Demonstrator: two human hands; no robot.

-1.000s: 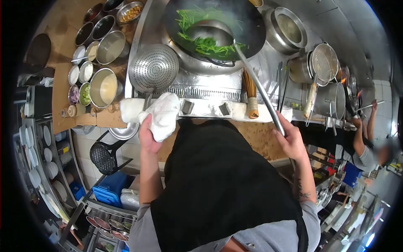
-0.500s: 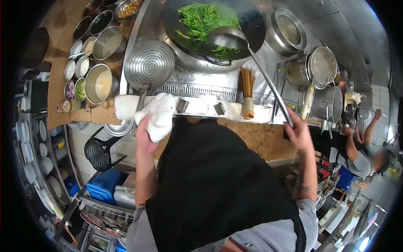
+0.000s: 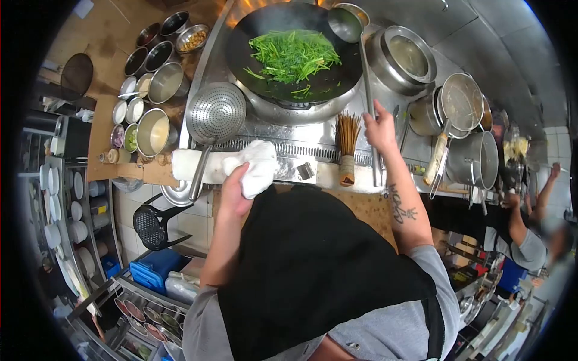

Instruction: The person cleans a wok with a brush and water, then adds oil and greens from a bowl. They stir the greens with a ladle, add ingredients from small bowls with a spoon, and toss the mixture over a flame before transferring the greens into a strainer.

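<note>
My left hand is closed on a folded white cloth near the counter's front edge. A perforated strainer lies just left of the cloth, its handle pointing toward me. My right hand has its fingers curled at the middle of the long handle of a ladle. The ladle's bowl is at the wok's upper right rim. Chopped green vegetables lie in the black wok, with light steam above them. A bamboo brush stands out between the wok and the front edge.
Seasoning bowls and metal pots fill the left side. To the right are a lidded-looking round pot, a mesh strainer and deep pots. Flames show behind the wok. Another person is at the far right.
The ladle has moved out of the wok to its upper right rim. My right hand has gone forward, from the handle's end to its middle. The view has shifted slightly.
</note>
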